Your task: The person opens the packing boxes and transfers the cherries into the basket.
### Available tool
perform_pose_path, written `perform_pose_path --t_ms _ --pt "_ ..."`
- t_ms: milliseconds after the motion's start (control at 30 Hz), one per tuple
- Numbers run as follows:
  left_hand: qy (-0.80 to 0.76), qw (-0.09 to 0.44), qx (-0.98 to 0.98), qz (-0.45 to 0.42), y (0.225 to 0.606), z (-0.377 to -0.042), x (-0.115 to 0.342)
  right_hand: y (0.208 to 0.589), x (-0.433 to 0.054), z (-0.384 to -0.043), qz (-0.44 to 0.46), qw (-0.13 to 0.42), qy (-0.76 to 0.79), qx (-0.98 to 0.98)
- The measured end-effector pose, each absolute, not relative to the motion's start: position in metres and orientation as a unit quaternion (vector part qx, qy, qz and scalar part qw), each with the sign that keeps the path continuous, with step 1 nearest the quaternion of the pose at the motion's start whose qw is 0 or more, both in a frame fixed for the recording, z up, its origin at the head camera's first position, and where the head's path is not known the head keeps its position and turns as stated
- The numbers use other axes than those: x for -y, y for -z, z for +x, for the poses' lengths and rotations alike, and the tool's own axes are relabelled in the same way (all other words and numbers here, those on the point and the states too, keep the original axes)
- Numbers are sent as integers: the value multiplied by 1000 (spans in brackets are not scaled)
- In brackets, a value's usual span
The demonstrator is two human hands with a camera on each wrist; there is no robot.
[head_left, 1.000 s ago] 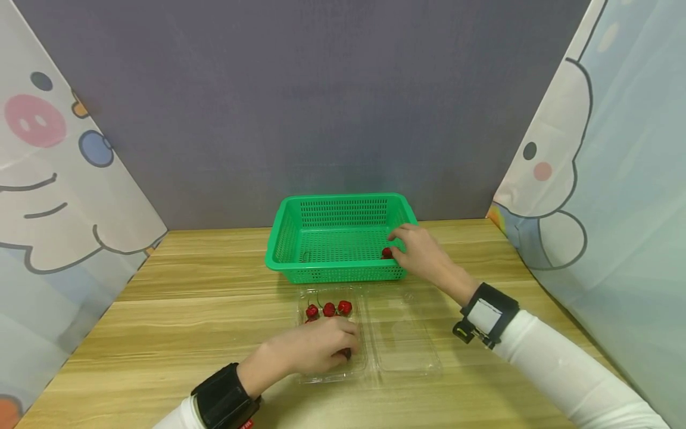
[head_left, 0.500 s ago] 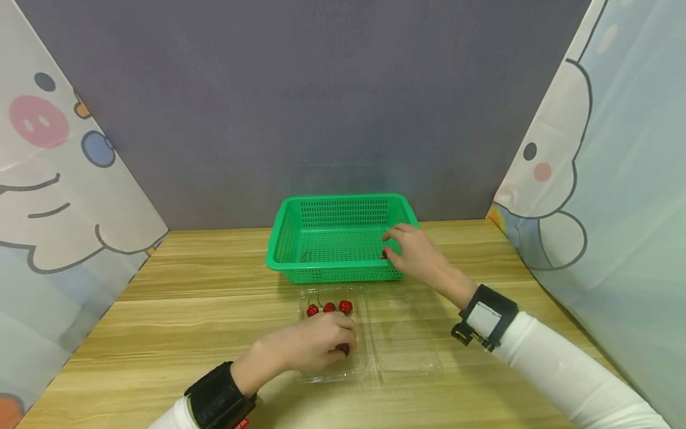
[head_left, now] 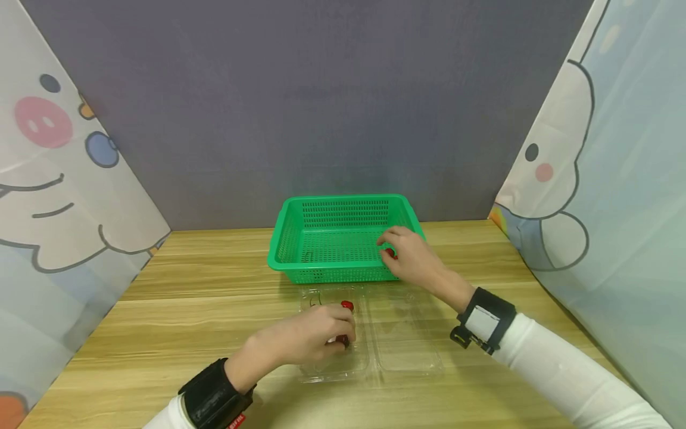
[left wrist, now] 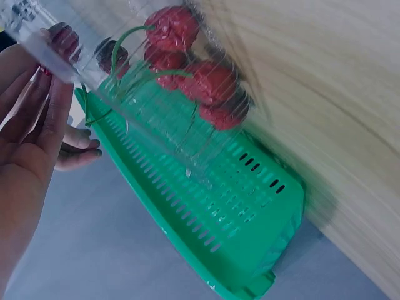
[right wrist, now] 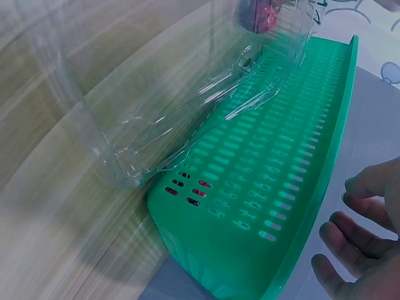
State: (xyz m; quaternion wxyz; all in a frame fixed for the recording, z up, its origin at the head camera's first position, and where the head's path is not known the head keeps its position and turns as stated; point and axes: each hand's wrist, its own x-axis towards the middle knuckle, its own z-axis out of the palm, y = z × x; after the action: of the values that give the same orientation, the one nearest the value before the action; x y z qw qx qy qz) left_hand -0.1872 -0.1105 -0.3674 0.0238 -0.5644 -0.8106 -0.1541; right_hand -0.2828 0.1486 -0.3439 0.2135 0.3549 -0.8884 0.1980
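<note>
My left hand is over the clear plastic clamshell box and pinches a dark red cherry between thumb and fingertips. Several more cherries with green stems lie in the box; the hand covers most of them in the head view, leaving one red cherry showing near the far side. My right hand reaches over the near right rim of the green basket, fingers bent and apart. A cherry lies in the basket beside its thumb; red shows through the basket's slots in the right wrist view.
The box's clear lid lies folded open to the right on the wooden table. Behind the basket stands a grey wall panel. Printed cartoon sheets hang at both sides. A thin green stem lies in the basket's left part.
My left hand has moved slightly away from me across the box with the cherry, covering more of the others. My right hand has shifted a little left inside the basket.
</note>
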Motion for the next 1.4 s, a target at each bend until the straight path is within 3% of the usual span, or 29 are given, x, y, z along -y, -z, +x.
perform_pose_path --t_ms 600,1400 --pt "188 86 804 -557 350 -193 124 350 -134 -267 402 224 -191 867" --pt "215 226 777 -548 337 -208 136 363 -109 -241 454 130 -179 863"
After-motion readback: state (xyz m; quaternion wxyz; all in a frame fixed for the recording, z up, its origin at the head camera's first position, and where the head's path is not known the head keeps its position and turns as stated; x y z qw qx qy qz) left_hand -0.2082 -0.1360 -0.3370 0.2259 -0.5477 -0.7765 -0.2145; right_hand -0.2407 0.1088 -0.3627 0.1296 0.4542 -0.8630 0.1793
